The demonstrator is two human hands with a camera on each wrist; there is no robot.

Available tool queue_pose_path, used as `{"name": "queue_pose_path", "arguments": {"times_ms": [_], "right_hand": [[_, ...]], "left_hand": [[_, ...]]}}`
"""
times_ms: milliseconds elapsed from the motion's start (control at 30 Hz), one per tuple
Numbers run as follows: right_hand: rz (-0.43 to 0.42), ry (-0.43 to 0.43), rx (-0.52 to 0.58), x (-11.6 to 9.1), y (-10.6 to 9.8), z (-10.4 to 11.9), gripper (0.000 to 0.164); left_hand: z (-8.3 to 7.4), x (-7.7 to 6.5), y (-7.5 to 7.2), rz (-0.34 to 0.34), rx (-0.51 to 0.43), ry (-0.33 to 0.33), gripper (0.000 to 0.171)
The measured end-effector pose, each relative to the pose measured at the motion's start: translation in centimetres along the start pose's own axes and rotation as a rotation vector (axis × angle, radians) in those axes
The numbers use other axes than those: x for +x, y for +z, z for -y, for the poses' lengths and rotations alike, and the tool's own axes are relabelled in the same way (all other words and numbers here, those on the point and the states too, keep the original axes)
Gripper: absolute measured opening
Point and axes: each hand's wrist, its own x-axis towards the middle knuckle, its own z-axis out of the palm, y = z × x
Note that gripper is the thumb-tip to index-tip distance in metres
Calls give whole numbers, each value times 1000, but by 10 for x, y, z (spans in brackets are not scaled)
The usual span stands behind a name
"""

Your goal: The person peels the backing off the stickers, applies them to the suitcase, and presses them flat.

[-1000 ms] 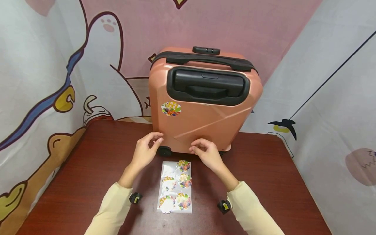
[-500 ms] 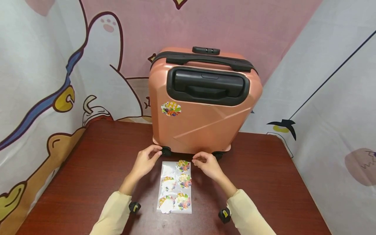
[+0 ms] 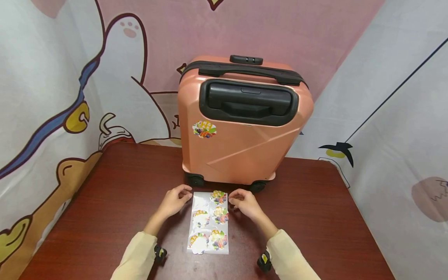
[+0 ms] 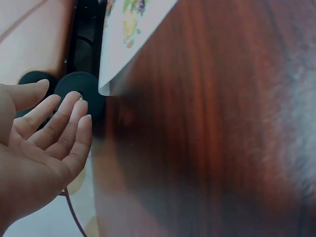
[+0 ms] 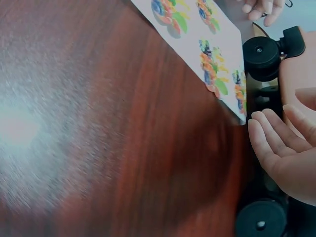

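One sheet [image 3: 201, 201] bearing five fruit stickers [image 3: 220, 216] is lying on the counter [image 3: 297, 206] before one suitcase [image 3: 238, 149], which is carrying a single decal [image 3: 204, 129]. The left hand [image 3: 174, 200] and the right hand [image 3: 246, 202] are flanking the sheet's far end, both empty, fingers curving loosely, thumbs standing apart.

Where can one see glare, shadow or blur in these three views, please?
Head: the sticker sheet looks partly washed out. Left wrist: pale glare at the right of the table, soft shadow beside the left hand. Right wrist: strongest glare, at the table's left edge; dark shadow beside the right hand; the sticker sheet looks slightly blurred.
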Motion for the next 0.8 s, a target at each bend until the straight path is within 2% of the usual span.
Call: {"name": "queue_pose_path", "arguments": {"times_ms": [167,233,467,633,800], "right_hand": [[-12,63,74,7,3,-29,17],[-25,92,93,7,5,-32,20],[-34,137,154,0,8,-20,22],[-45,168,176,4,11,-37,23],[-59,164,192,7,13,-44,25]], "left_hand": [[7,-2,4,25,1,-34,18],[9,-2,5,37,5,-47,19],[13,-4,10,43,9,-64,21],[14,-4,11,38,-5,-72,22],[15,-3,13,37,-5,-77,23]]}}
